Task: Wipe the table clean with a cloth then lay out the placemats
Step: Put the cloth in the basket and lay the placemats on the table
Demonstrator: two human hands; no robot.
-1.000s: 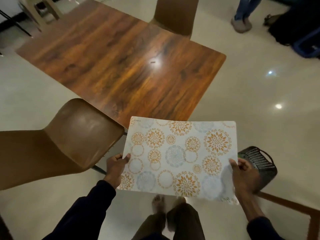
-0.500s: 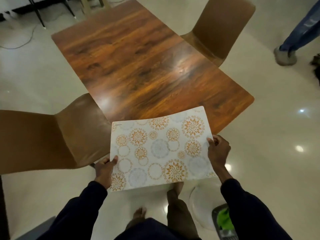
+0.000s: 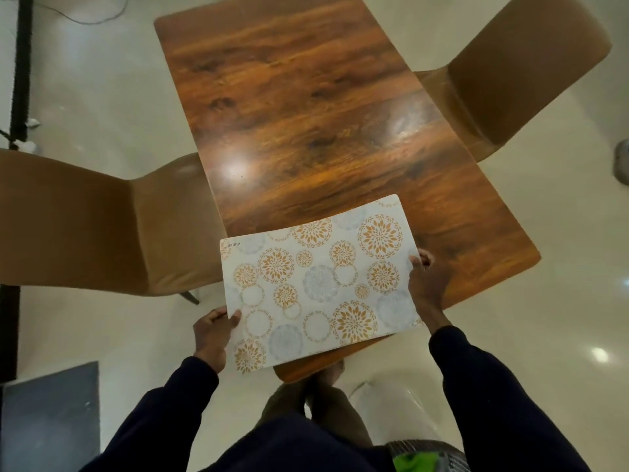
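Your left hand [image 3: 212,332] pinches the placemat [image 3: 320,284] at its 7 o'clock corner, thumb on top. Your right hand [image 3: 427,284] grips the sheet's edge at 3 o'clock, fingers curled round it. The placemat spans between both hands, turned askew, over the near end of the tabletop [image 3: 306,114]; you cannot tell whether it touches the wood. One chair [image 3: 85,226] stands at the tabletop's 9 o'clock, another chair [image 3: 510,80] at 2 o'clock.
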